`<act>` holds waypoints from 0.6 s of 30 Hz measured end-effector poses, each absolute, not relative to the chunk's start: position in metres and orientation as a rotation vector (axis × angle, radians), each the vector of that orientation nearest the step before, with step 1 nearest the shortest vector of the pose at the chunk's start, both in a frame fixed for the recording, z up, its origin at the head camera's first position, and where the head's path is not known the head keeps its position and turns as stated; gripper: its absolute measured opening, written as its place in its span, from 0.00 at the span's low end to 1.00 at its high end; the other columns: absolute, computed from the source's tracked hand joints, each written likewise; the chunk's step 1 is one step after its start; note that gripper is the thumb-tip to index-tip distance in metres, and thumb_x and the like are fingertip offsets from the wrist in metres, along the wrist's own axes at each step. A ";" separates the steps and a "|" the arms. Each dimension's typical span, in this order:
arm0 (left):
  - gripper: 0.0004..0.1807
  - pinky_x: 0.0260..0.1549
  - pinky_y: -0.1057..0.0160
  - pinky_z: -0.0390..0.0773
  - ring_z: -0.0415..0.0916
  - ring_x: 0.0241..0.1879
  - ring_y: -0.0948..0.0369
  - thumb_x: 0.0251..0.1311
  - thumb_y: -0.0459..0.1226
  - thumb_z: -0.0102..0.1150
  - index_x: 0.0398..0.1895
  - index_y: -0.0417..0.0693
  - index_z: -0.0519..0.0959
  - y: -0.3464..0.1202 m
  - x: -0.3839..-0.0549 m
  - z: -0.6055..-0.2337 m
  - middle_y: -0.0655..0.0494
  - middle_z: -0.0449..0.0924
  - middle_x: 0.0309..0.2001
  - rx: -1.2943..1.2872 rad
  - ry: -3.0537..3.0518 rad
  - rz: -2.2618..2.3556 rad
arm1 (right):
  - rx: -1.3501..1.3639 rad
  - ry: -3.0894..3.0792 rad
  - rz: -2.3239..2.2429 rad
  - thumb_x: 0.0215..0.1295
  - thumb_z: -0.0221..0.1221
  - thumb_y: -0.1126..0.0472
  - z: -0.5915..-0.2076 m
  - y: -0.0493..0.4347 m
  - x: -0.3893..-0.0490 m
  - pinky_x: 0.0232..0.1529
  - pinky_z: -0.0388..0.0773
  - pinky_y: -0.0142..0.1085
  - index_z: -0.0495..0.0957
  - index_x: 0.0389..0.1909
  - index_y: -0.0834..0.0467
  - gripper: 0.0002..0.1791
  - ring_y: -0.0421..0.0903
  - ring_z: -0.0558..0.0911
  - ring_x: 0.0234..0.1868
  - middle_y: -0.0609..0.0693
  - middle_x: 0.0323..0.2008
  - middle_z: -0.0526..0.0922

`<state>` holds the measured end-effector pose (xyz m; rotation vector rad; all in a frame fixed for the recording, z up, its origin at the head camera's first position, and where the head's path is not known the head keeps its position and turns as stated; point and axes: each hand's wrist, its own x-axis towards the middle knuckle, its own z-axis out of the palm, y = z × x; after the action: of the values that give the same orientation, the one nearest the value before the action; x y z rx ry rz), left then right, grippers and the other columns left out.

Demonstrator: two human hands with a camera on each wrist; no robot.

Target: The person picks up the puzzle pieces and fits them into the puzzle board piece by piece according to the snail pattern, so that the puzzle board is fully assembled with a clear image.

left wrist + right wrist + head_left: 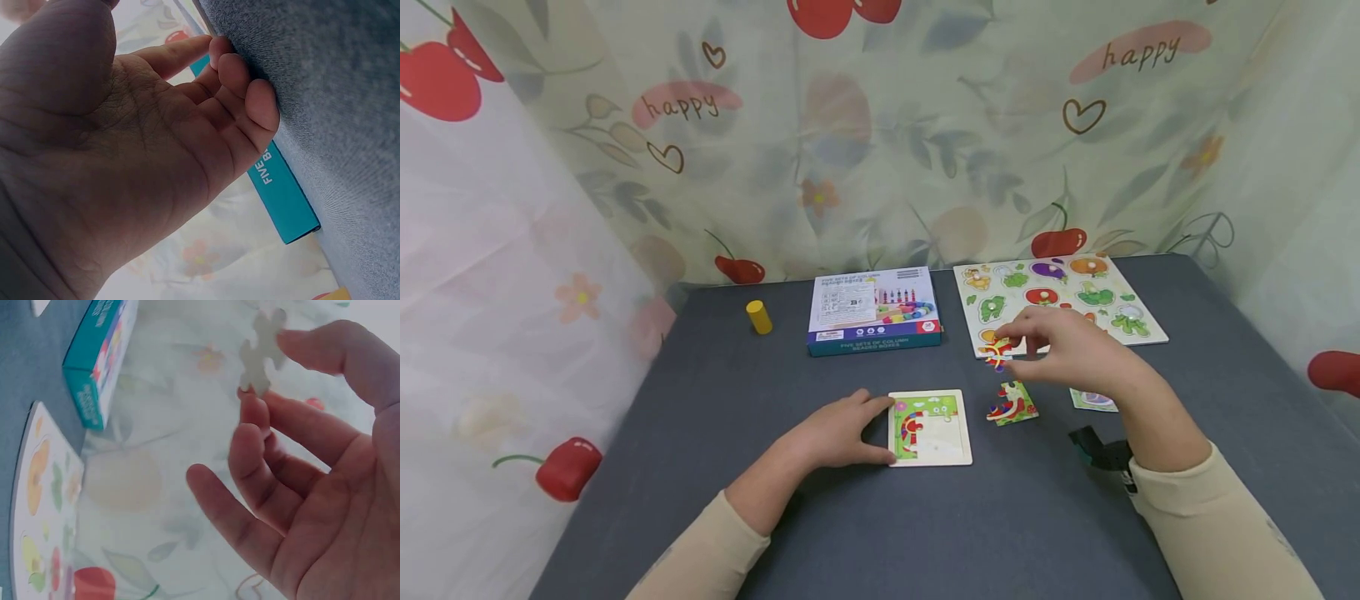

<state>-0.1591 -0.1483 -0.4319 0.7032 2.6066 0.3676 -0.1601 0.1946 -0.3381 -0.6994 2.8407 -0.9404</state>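
Observation:
My right hand [1067, 350] pinches a small red, yellow and white jigsaw piece [997, 354] between thumb and fingertips, raised over the table. In the right wrist view the plain pale back of that jigsaw piece [262, 353] shows. At the left edge of a square puzzle tray [928, 464], my left hand [842, 429] touches the rim with thumb and index finger. Its other fingers bend toward the table in the left wrist view. The tray holds green and red picture pieces along its left and top. Joined loose pieces [1015, 406] lie right of the tray.
Behind stands a flat box [874, 312] of beads, with a yellow cylinder [759, 317] to its left. A vegetable picture board [1138, 333] lies at the back right, partly behind my right hand. Near my right wrist are a card [1092, 402] and a black strap [1101, 450].

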 end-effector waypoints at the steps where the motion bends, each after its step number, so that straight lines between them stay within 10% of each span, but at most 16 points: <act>1: 0.50 0.53 0.49 0.76 0.71 0.52 0.56 0.53 0.64 0.70 0.78 0.58 0.66 -0.148 -0.159 -0.432 0.51 0.72 0.58 0.704 2.608 0.366 | -0.711 2.847 -0.958 0.60 0.71 0.62 -0.336 0.193 -0.158 0.34 0.76 0.40 0.85 0.57 0.57 0.22 0.46 0.76 0.37 0.46 0.38 0.80; 18: 0.50 0.50 0.52 0.76 0.71 0.49 0.57 0.54 0.64 0.71 0.78 0.58 0.66 -0.149 -0.161 -0.434 0.53 0.72 0.54 0.723 2.611 0.355 | -0.918 2.956 -1.107 0.57 0.69 0.66 -0.341 0.157 -0.140 0.35 0.76 0.38 0.86 0.54 0.54 0.21 0.42 0.75 0.36 0.42 0.40 0.79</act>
<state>-0.1609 -0.1488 -0.4338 0.7233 2.6112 0.3548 -0.1397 0.1566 -0.3405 -0.9183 2.9563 -1.1068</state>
